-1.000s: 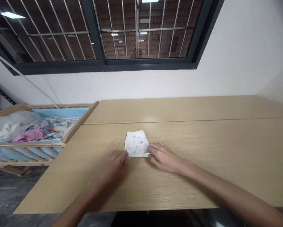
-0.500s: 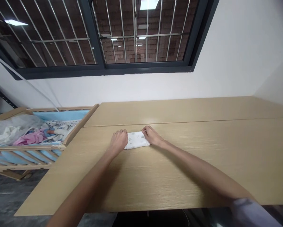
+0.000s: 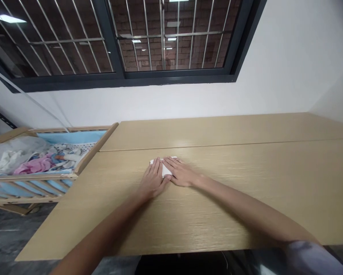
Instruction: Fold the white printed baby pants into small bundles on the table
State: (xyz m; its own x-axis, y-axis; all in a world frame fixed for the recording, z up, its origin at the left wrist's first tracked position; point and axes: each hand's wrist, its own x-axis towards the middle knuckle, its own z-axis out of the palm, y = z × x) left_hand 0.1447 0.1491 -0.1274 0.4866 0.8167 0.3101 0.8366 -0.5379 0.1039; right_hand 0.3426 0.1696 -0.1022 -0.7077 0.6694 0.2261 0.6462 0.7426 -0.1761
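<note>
A small folded white cloth [image 3: 166,171] lies flat on the wooden table [image 3: 231,198], mostly covered by both palms. My left hand [image 3: 154,180] rests on its left part, fingers stretched out and pointing away from me. My right hand [image 3: 180,172] lies flat over the right part, its fingers slanting toward the left hand. Between the two hands a white patch of the cloth shows, with thin edges peeking out beyond the fingertips. The thumbs nearly meet at the near side.
Left of the table stands a wooden crib [image 3: 96,149] with blue lining, holding a pink cloth [image 3: 35,165] and other crumpled fabrics. Behind the table is a white wall [image 3: 177,101] below a dark-framed, barred window [image 3: 174,78]. A black seat [image 3: 179,264] shows under the near edge.
Both hands have gone from gripping the cloth's left and right ends to lying flat on top of it, closer together. The view has tilted slightly downward.
</note>
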